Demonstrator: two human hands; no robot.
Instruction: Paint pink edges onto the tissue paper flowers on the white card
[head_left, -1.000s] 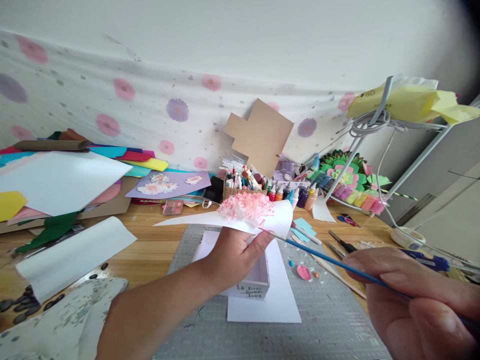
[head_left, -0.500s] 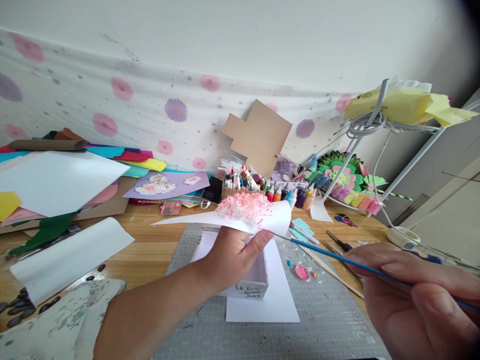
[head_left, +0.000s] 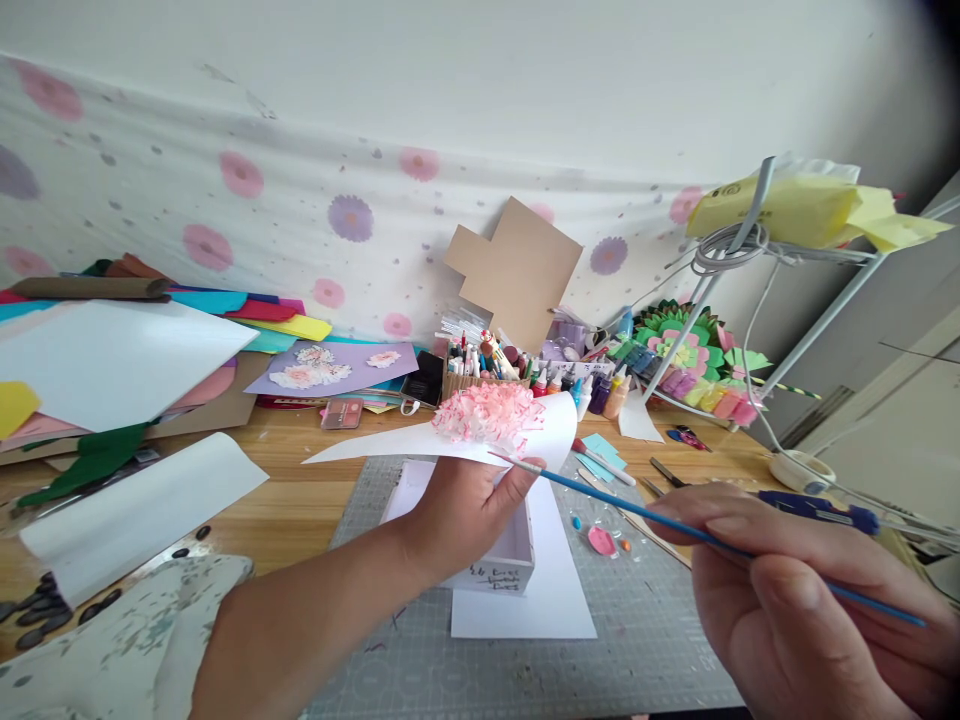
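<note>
My left hand grips a sheet of white paper from below, its thumb over the near edge. On the sheet sits a ruffled pink and white flower with darker pink petal tips. Between the fingertips of my right hand is a thin blue paintbrush. The brush tip is close to the flower's lower front edge; whether it touches is unclear. Under the left hand stands a white box with handwriting on its front. A blob of pink paint lies to the right of the box.
A grey cutting mat and a white sheet lie beneath the box. Behind stand paint bottles and a pen holder. A purple sheet with paper flowers is at back left. Scissors and a blue-handled tool lie right.
My right hand and the paintbrush have moved left, bringing the brush tip further along the flower's lower edge. The left hand and paper are nearly still.
</note>
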